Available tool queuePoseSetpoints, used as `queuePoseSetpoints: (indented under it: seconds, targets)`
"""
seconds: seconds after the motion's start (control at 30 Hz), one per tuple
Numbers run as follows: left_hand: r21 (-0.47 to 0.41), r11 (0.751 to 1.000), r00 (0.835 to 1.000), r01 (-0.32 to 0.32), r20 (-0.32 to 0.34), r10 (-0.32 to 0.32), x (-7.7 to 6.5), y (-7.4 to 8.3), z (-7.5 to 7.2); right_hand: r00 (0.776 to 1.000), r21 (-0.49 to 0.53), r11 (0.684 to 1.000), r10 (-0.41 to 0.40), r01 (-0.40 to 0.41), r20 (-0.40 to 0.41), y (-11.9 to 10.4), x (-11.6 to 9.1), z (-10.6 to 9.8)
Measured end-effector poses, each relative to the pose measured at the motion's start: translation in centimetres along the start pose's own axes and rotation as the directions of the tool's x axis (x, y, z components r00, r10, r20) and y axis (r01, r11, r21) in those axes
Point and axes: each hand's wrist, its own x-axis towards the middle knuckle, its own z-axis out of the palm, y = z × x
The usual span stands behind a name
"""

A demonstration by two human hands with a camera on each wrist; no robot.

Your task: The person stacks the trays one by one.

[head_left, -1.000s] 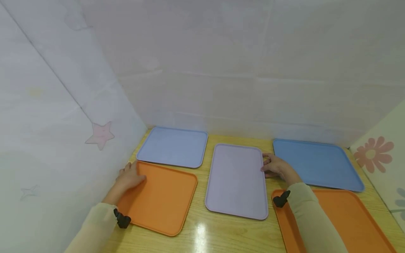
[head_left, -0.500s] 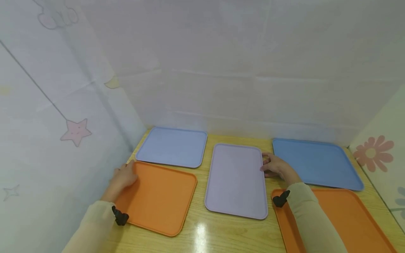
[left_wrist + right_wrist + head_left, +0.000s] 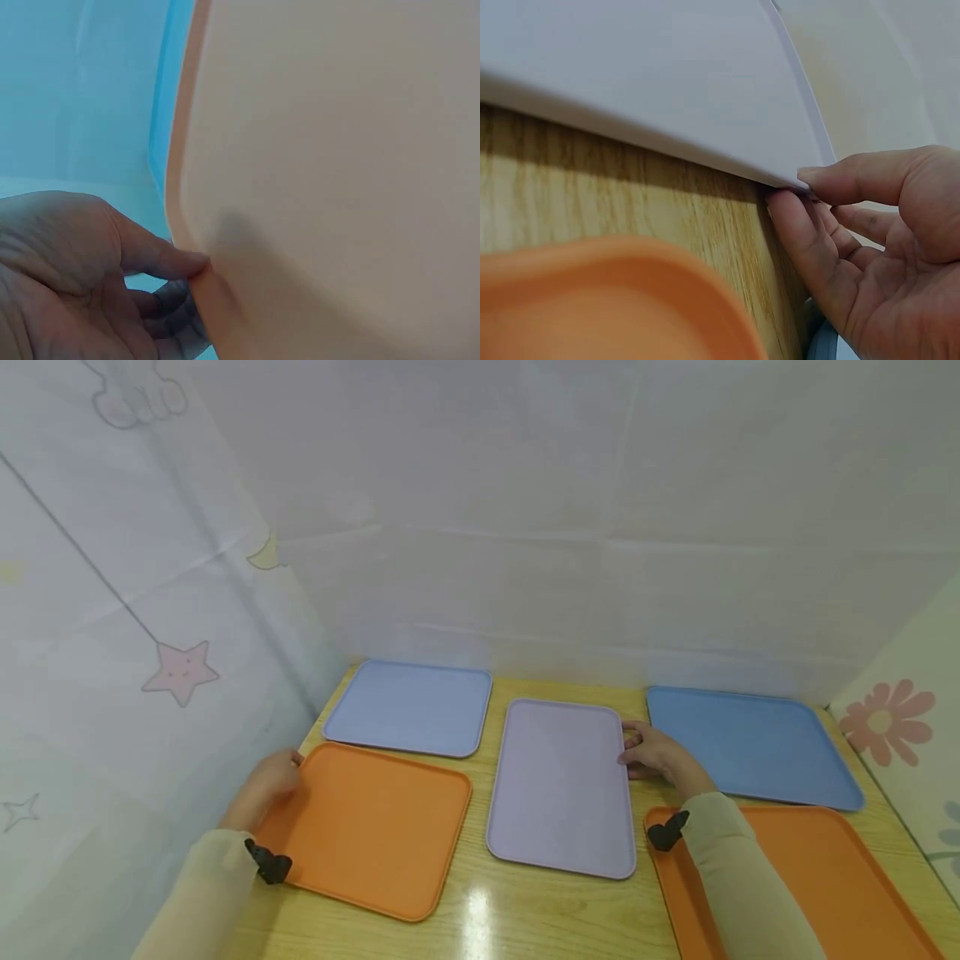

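At the left side of the table, my left hand (image 3: 272, 783) holds the left rim of an orange tray (image 3: 378, 827). In the left wrist view the thumb of the left hand (image 3: 82, 277) lies on the tray's rim, with the other fingers curled outside and below it. Nearer the middle lies a light purple tray (image 3: 562, 789), longer from front to back. My right hand (image 3: 660, 756) pinches its right edge. Seen from the right wrist, the thumb is on top of the purple tray (image 3: 667, 82) and a finger is under its edge.
A pale blue tray (image 3: 411, 708) lies behind the left orange one. At the right, a deeper blue tray (image 3: 757, 747) sits behind a second orange tray (image 3: 832, 877), which my right forearm crosses. White-covered walls (image 3: 487, 527) border the wooden table (image 3: 540, 918).
My left hand has slid left and toward me, from over the orange tray's far left corner to its left rim. That tray has shifted very slightly right. The right hand stays put.
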Motion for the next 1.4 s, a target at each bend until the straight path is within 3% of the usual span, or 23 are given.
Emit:
queuePoseSetpoints:
  seconds: [0.27, 0.5, 0.63, 0.73, 0.97, 1.07, 1.2, 1.4]
  targets:
    - [-0.213, 0.976, 0.994, 0.039, 0.104, -0.017, -1.7, 0.1, -0.9, 0.997, -0.049, 0.999, -0.022, 0.019, -0.069, 0.1, -0.5, 0.5]
    - [-0.249, 0.968, 0.997, -0.024, 0.059, 0.04, -2.6, 0.7, -1.6, 0.991, -0.14, 0.989, -0.068, 0.052, -0.113, 0.4, -1.5, 0.6]
    - [-0.319, 0.945, 0.994, -0.076, 0.045, 0.095, -3.3, 1.2, -2.3, 0.982, -0.272, 0.958, -0.13, 0.089, -0.138, 0.4, -2.6, 0.5]
    - [-0.374, 0.923, 0.992, -0.091, 0.049, 0.117, -3.8, 1.7, -2.7, 0.975, -0.288, 0.951, -0.163, 0.115, -0.149, 0.3, -3.6, 0.8]
    - [-0.498, 0.863, 0.989, -0.083, 0.066, 0.133, -4.3, 3.3, -3.2, 0.961, -0.144, 0.975, -0.194, 0.167, -0.196, -0.4, -5.7, 2.4]
    - [-0.534, 0.841, 0.988, -0.086, 0.064, 0.142, -4.5, 4.1, -3.2, 0.953, -0.104, 0.972, -0.227, 0.209, -0.202, -0.7, -6.3, 3.3]
    - [-0.551, 0.829, 0.988, -0.093, 0.048, 0.144, -5.0, 5.0, -3.1, 0.944, -0.059, 0.962, -0.273, 0.267, -0.183, -0.8, -6.5, 4.8]
    - [-0.587, 0.799, 0.986, -0.129, 0.008, 0.165, -5.1, 6.4, -2.4, 0.95, 0.188, 0.935, -0.275, 0.3, -0.145, -0.9, -7.0, 7.5]
